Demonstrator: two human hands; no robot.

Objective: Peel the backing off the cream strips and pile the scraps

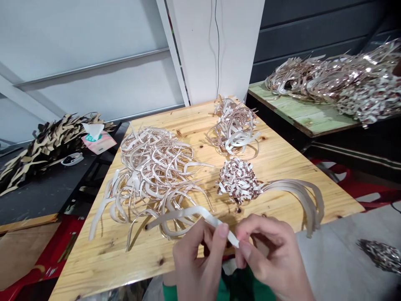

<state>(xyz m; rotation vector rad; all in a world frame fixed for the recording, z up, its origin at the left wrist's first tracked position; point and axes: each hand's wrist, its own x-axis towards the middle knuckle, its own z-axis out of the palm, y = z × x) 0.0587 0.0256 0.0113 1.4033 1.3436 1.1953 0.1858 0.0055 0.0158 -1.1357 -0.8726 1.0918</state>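
Both of my hands are close together above the near edge of the wooden table [131, 263]. My left hand [203, 255] pinches a pale, flat strip [196, 210] between thumb and forefinger. The strip's far end stretches out to the left over the table. Its near end is gripped between the thumb and fingers of my right hand [269, 251]. A loose heap of curled, shiny strips [156, 163] covers the left of the table. Just beyond my hands sits a bunched rose-gold and white pompom [238, 180], with long strips [297, 188] trailing to its right.
Another tangle of strips [234, 125] lies at the table's far end. At right, a second table [300, 117] bears a large shiny pile [344, 83]. To the left, a dark table [31, 209] holds brown paper strips [53, 142] and a tissue pack [98, 140].
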